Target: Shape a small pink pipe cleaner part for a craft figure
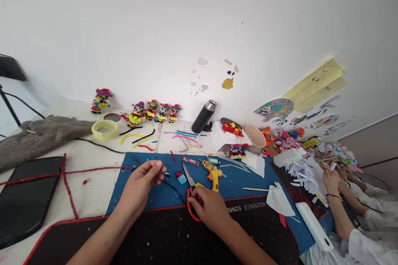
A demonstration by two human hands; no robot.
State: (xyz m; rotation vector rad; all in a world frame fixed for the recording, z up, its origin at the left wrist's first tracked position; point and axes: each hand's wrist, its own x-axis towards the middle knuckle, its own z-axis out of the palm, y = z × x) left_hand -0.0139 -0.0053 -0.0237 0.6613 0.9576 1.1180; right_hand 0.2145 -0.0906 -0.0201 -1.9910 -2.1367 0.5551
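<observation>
My left hand (148,179) is raised over the blue mat (121,192), thumb and fingers pressed together in a pinch. Whatever lies between those fingertips is too small to make out. My right hand (209,208) curls over the orange handles of a pair of scissors (188,174), whose blades point away and slightly left. A thin black cord (174,190) crosses between my hands. Just beyond the right hand lies a yellow hot glue gun (214,174). A small red and blue piece (180,177) sits left of the scissors.
Several colourful figurines (136,114) stand along the wall. Pipe cleaners (144,137), yellow-green tape (105,129), a black thermos (203,116) and a white box (219,140) occupy the back. Red pipe cleaners (70,186) cross a black tray (27,203) at left. Another person's hands (332,182) work at right.
</observation>
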